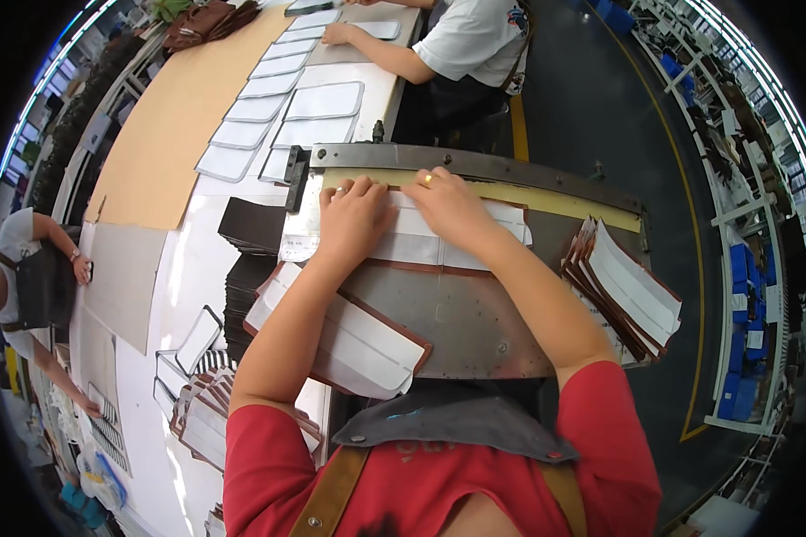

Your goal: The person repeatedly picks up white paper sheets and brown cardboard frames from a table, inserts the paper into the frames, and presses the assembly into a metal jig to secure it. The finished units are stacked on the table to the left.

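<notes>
L hand (352, 219) & R hand (452, 212) on wht panel (407, 243), can't tell if fingers (361, 186) clamped.

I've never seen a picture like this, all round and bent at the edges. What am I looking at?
There's no robot here. A person wears a wide fisheye camera on the head, looking down, so straight edges curve near the rim. The red sleeves are the wearer's own.

The left hand and right hand have their fingers on a white panel with brown edges; whether they grip it or just press is hard to tell. It lies on a metal plate, against a long bar.

Around it are a brown-edged stack on the right and a black stack on the left. Beyond, pale pieces lie in rows, near a co-worker's hand.
</notes>
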A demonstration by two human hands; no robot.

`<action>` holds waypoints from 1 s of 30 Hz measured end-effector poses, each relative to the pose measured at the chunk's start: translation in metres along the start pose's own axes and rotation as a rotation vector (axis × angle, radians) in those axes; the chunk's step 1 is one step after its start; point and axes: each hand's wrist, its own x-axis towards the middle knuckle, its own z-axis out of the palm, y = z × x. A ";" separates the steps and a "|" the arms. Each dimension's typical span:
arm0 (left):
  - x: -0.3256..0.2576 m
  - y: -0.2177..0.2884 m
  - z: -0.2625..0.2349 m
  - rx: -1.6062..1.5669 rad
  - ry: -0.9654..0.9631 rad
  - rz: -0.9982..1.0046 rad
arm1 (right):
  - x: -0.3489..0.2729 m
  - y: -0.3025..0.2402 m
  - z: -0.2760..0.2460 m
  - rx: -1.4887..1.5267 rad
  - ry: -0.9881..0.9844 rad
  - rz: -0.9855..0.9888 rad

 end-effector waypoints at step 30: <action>-0.006 0.039 -0.022 0.009 -0.277 0.094 | -0.071 -0.006 -0.079 0.637 -0.150 0.614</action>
